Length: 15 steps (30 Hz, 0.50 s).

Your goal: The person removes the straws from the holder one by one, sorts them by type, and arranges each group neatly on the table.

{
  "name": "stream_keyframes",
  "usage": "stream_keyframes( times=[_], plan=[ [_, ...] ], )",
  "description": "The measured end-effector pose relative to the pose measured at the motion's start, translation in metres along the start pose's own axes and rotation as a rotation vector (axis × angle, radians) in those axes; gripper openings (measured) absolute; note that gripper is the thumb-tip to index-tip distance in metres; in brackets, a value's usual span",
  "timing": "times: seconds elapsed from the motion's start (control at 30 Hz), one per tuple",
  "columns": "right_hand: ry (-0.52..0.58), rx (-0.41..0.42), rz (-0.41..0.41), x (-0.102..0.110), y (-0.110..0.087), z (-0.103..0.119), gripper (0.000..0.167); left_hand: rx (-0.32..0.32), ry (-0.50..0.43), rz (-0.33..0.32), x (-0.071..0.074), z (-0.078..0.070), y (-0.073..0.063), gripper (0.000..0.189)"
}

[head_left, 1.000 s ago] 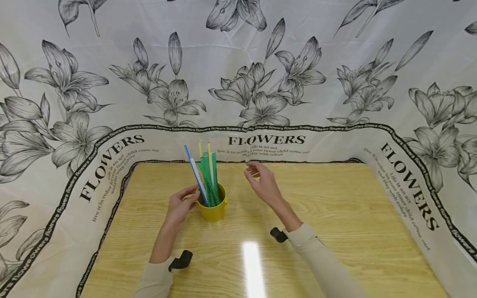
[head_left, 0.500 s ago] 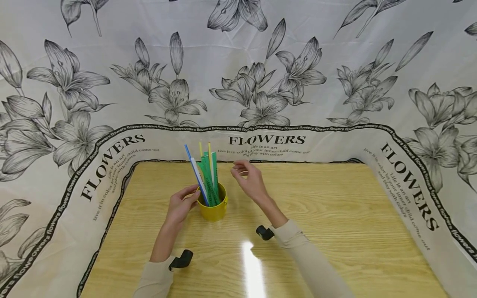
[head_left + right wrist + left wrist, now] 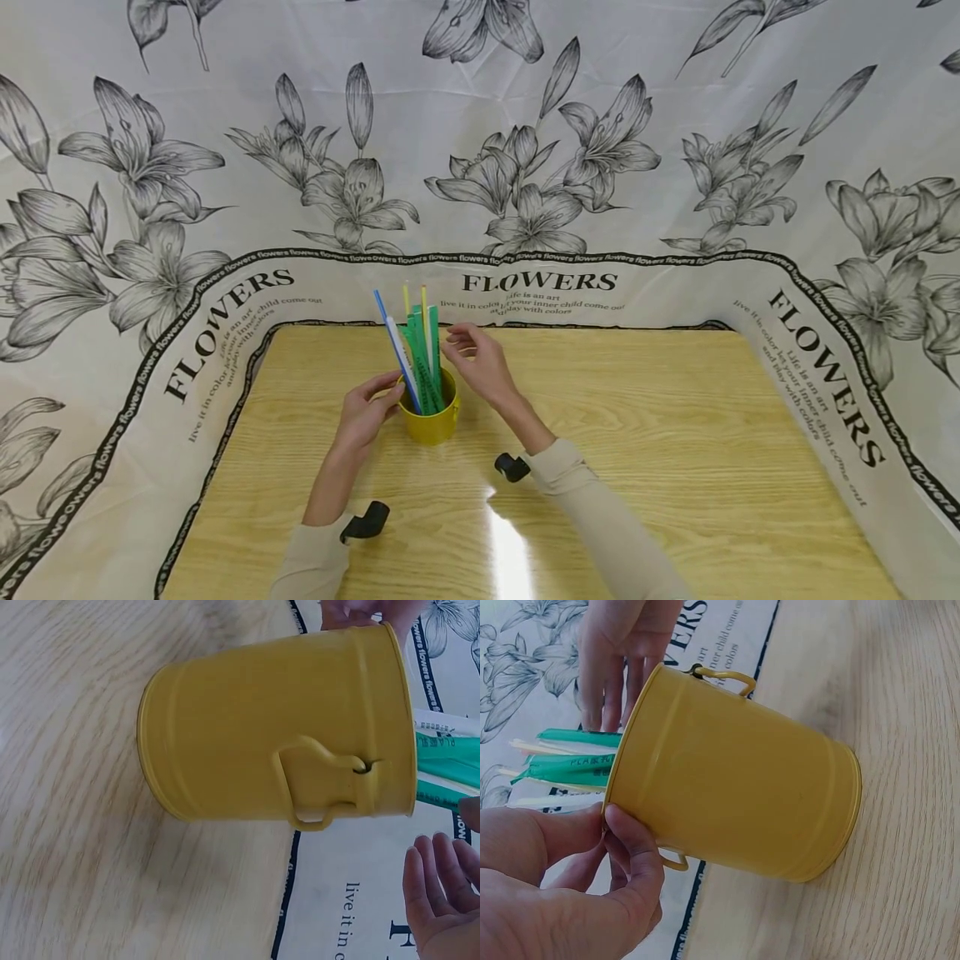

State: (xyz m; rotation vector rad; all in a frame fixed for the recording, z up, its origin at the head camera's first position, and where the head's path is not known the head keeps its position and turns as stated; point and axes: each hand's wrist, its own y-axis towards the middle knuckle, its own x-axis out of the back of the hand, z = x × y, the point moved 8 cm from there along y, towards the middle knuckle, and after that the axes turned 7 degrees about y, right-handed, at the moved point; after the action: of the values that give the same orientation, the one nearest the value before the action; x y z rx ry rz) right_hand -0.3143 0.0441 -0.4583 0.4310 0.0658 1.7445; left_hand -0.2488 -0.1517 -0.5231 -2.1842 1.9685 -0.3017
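**Bucket (image 3: 432, 430) held, straws (image 3: 426, 379) in!**

Left hand (image 3: 367, 410) pinches the bucket, upright on the table (image 3: 675, 417), near its top; right hand (image 3: 482, 367), loose and empty, hovers by the straws, contact unclear. Steadying looks done; no straw is out yet.

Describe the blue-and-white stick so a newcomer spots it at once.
On the wooden table, find the yellow bucket that the left hand pinches. In it, the blue-and-white stick leans outermost on that hand's side. It alone shows blue; the sticks next to it are green.
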Motion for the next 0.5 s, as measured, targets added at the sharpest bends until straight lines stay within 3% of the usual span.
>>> stream_keyframes(
  times=[0.5],
  plan=[
    [-0.001,0.049,0.029,-0.012,0.000,0.004,0.023,0.002,-0.007,0.000,0.001,-0.002,-0.001,0.036]
  ],
)
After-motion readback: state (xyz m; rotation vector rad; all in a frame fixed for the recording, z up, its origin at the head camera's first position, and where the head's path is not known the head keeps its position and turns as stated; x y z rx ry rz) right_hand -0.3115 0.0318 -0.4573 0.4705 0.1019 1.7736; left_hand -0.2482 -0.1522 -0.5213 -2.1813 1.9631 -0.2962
